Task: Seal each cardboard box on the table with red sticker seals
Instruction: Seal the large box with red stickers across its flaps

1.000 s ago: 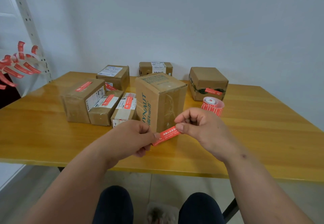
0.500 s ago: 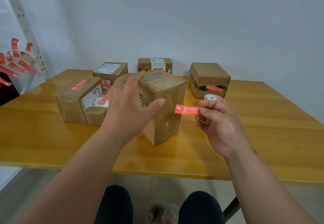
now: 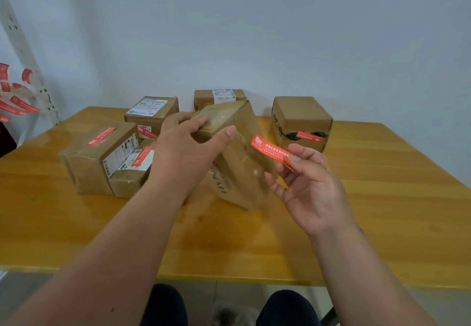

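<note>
My left hand (image 3: 183, 154) has its grip curled round the top of the tall box (image 3: 237, 162), which is tilted and blurred at the middle of the counter (image 3: 382, 211). My right hand (image 3: 311, 188) pinches one end of a red seal (image 3: 271, 151) just beside that box. Sealed boxes (image 3: 102, 157) sit left and behind.

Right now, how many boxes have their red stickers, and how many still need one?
Four boxes show a red seal: the long box, the small box, the back-left box and the right box. In hand: the left hand tips the big box; the right hand pinches a sticker. The back box shows none.
</note>
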A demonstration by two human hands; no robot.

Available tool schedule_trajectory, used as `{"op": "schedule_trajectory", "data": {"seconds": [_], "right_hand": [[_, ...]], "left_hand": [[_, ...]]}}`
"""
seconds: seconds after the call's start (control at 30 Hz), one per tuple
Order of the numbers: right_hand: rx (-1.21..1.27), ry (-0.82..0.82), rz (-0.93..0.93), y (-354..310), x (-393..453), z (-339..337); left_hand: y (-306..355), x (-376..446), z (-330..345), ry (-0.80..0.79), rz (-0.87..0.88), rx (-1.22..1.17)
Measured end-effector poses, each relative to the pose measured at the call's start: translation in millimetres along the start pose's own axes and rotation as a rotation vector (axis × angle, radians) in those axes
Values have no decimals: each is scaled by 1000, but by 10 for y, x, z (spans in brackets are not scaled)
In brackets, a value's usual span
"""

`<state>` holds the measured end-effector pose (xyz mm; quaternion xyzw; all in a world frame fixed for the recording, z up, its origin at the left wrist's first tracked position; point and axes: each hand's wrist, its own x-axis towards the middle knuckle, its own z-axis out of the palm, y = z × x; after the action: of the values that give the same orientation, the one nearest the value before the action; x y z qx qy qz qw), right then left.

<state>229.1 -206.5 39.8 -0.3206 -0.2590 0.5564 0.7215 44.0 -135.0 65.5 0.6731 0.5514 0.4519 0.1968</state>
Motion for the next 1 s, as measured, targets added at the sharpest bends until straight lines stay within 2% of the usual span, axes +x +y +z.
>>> {"op": "schedule_trajectory", "data": {"seconds": [0.1,0.17,0.37,0.47,0.53,0.6,0.7,0.87,1.0], "right_hand": [[58,9,-36,3,38,65],[33,39,-68,-20,63,87],[-162,135,-81,-194,192,71],[-302,139,-55,-241,233,111],[-418,126,-46,-244,249,147],[-516,125,-44,-236,279,181],[-652,152,-50,-244,360,218],[-795,176,-91,-316,506,239],[-862,192,-96,-322,608,259]], "left_hand": [[-61,-85,90,12,-147,-254],[-60,-200,98,0,-220,-245],[-101,-344,-34,-399,-259,171],[-155,-348,-47,-486,-226,358],[-152,-347,-40,-451,-236,374],[-131,-328,-29,-323,-201,353],[-96,-234,5,-176,-26,281],[12,14,100,-231,84,129],[86,220,173,-270,23,106]]}}
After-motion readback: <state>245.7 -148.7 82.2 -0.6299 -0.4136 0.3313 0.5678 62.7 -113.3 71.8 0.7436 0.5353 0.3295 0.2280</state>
